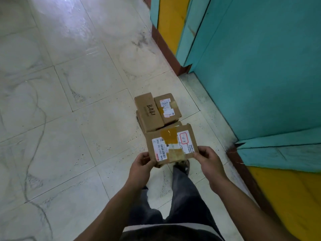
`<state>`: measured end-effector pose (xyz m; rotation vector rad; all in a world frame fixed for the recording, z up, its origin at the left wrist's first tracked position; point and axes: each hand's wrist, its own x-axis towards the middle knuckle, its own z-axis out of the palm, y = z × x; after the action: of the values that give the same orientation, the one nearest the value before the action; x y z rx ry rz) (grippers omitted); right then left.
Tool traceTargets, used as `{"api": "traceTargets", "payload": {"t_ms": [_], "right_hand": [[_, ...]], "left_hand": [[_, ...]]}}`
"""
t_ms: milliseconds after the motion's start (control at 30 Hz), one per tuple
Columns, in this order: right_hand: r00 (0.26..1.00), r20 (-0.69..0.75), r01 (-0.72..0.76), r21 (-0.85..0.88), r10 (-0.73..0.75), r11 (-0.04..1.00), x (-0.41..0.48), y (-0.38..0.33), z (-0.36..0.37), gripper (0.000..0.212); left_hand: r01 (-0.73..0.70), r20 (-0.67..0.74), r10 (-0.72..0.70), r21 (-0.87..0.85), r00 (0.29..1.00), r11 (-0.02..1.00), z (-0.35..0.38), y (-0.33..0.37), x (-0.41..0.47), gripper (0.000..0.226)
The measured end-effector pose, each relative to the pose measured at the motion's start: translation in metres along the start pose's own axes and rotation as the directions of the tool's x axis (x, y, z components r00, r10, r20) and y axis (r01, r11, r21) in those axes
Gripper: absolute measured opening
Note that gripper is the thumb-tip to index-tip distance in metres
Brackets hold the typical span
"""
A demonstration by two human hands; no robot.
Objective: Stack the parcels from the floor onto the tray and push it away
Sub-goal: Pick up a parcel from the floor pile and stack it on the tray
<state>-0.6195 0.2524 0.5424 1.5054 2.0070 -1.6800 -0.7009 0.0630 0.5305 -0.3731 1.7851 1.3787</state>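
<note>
I hold a flat brown cardboard parcel [171, 144] with white shipping labels and yellow tape in front of me, above the floor. My left hand [141, 162] grips its near left corner and my right hand [207, 160] pinches its near right corner. Just beyond it on the floor sit two more brown parcels side by side: one marked "BABI" [149, 112] and one with a white label [167, 107]. They rest on something low and dark [137, 117], mostly hidden beneath them; whether that is the tray I cannot tell.
Pale marble floor tiles [69, 84] spread to the left and ahead. A teal and yellow wall with a brown skirting [251, 66] runs along the right side, close to the parcels. My leg and shoe [182, 166] are below the held parcel.
</note>
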Motion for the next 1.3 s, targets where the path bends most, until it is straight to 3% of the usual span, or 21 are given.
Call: {"api": "traceTargets", "payload": {"t_ms": [200, 333, 700, 1300], "right_hand": [[0.998, 0.037, -0.039, -0.116, 0.043, 0.993, 0.083, 0.028, -0.005, 0.014], [0.995, 0.075, -0.043, -0.198, 0.059, 0.979, 0.158, 0.061, -0.005, 0.014], [0.990, 0.113, -0.057, -0.240, 0.086, 0.969, 0.312, 0.132, 0.030, 0.016], [0.986, 0.116, -0.080, -0.306, 0.120, 0.949, 0.372, 0.147, 0.058, 0.022]], "left_hand": [[0.108, -0.024, -0.107, 0.016, 0.994, 0.994, 0.040, -0.024, 0.066, 0.017], [0.151, -0.131, -0.146, 0.026, 0.981, 0.988, 0.078, -0.049, 0.124, 0.015], [0.220, -0.220, -0.222, -0.035, 0.950, 0.975, 0.124, -0.109, 0.272, 0.021], [0.235, -0.291, -0.232, -0.025, 0.928, 0.972, 0.130, -0.129, 0.335, 0.023]]}}
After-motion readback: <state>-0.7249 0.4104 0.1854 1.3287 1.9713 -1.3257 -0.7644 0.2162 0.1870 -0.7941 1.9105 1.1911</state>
